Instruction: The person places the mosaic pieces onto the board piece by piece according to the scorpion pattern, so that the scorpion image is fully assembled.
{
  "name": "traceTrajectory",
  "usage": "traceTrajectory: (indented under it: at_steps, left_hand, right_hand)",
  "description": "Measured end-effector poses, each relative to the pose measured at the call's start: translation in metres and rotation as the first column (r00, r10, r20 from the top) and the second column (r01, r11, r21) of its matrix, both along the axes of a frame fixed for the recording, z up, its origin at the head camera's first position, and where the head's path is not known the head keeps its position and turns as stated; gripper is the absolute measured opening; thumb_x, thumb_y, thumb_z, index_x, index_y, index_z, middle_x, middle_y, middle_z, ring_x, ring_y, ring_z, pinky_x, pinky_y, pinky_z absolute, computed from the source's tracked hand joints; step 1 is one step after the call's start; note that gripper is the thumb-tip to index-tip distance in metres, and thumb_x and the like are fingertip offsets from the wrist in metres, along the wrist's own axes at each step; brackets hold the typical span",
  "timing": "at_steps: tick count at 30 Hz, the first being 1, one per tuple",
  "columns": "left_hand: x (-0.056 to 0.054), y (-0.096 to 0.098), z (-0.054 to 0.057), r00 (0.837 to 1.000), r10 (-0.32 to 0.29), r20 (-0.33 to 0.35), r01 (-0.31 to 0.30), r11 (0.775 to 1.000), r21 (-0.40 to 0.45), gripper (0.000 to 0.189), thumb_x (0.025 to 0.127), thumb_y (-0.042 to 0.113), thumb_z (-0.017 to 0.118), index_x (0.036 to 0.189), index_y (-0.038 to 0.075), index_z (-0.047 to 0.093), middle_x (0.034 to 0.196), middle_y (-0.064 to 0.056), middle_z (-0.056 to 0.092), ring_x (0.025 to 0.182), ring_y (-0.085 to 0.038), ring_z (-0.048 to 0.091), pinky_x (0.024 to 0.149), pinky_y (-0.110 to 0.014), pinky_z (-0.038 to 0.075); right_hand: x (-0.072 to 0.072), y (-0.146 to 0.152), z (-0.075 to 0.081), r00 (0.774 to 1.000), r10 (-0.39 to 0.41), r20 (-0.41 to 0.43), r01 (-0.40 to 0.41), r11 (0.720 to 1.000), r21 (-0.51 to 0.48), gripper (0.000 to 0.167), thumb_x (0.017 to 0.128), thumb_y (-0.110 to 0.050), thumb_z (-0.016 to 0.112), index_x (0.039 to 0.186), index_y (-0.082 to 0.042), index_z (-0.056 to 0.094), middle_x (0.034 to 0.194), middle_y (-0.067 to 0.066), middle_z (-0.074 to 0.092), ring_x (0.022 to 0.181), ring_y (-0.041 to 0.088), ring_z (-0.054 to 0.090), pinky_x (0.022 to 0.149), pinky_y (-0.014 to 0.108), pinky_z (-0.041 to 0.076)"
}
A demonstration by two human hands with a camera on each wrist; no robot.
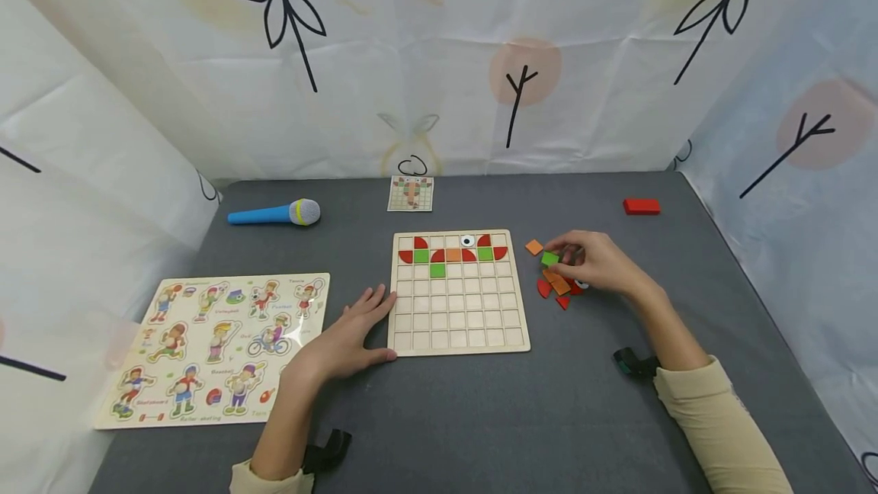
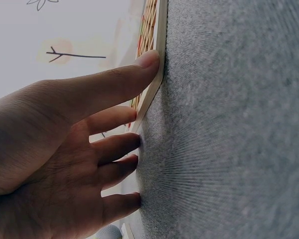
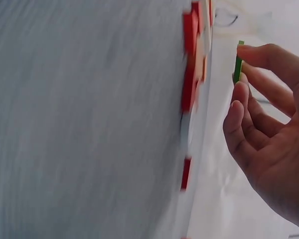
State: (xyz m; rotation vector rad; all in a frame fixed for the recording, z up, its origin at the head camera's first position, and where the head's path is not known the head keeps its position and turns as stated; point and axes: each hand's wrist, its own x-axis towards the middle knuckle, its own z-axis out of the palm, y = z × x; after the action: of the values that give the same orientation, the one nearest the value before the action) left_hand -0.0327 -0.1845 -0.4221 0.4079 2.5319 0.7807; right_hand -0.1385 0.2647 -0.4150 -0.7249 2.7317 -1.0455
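My right hand point(image 1: 595, 259) pinches a green square tile point(image 3: 238, 67) between thumb and fingers, above a small pile of loose pieces. In that pile lie an orange tile point(image 1: 557, 283) and red quarter-round pieces, partly under the hand. My left hand point(image 1: 343, 338), fingers spread and nearly straight, touches the left edge of a wooden grid board point(image 1: 458, 321). Its thumb rests at the board's lower left corner in the left wrist view. Red, green and orange pieces and an eye piece point(image 1: 468, 241) fill cells in the board's upper rows.
Behind the board lies a pattern card point(image 1: 411, 194). A blue toy microphone point(image 1: 264, 215) is at the back left, and a red block point(image 1: 641, 207) at the back right. A picture puzzle board point(image 1: 236, 292) lies left of my left arm. Printed white cloth surrounds the grey table.
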Motion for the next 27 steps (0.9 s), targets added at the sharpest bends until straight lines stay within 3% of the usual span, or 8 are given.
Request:
traceTrajectory:
  at_steps: [12,16,22,27]
  left_hand:
    - [0.0,0.0,0.001,1.0,0.002,-0.005,-0.002,1.0,-0.008,0.096,0.096,0.034,0.085,0.172,0.009,0.031,0.182,-0.021,0.018,0.171,-0.046,0.01,0.132,-0.076,0.015]
    - [0.0,0.001,0.001,1.0,0.003,-0.003,-0.003,1.0,-0.006,0.096,0.096,0.033,0.085,0.172,0.009,0.031,0.182,-0.021,0.019,0.171,-0.046,0.01,0.132,-0.076,0.015]
    - [0.0,0.001,0.002,1.0,0.003,-0.002,-0.003,1.0,0.0,0.096,0.096,0.033,0.085,0.171,0.009,0.032,0.182,-0.021,0.019,0.171,-0.047,0.01,0.131,-0.076,0.015]
    - [0.0,0.0,0.002,1.0,0.001,-0.001,-0.001,1.0,0.005,0.096,0.096,0.033,0.085,0.171,0.008,0.032,0.182,-0.021,0.018,0.171,-0.047,0.01,0.131,-0.076,0.015]
  right_hand:
    - [-0.005,-0.065,0.003,0.992,0.124,0.018,-0.123,0.991,-0.053,0.03,0.092,-0.008,0.086,0.121,-0.004,0.079,0.099,0.007,0.076,0.079,0.012,0.065,0.072,0.025,0.056]
    - [-0.01,-0.087,0.003,0.982,0.186,0.008,-0.186,0.982,-0.019,0.031,0.094,-0.01,0.084,0.123,-0.003,0.078,0.106,0.008,0.077,0.083,0.014,0.066,0.073,0.026,0.056]
    - [-0.016,-0.112,0.002,0.967,0.255,-0.019,-0.254,0.966,0.051,0.025,0.094,-0.008,0.082,0.119,-0.002,0.08,0.116,0.012,0.078,0.092,0.02,0.075,0.084,0.039,0.063]
    - [-0.018,-0.123,-0.001,0.963,0.269,-0.022,-0.266,0.958,0.107,0.022,0.093,-0.004,0.08,0.115,0.0,0.081,0.114,0.015,0.079,0.09,0.019,0.075,0.085,0.037,0.062]
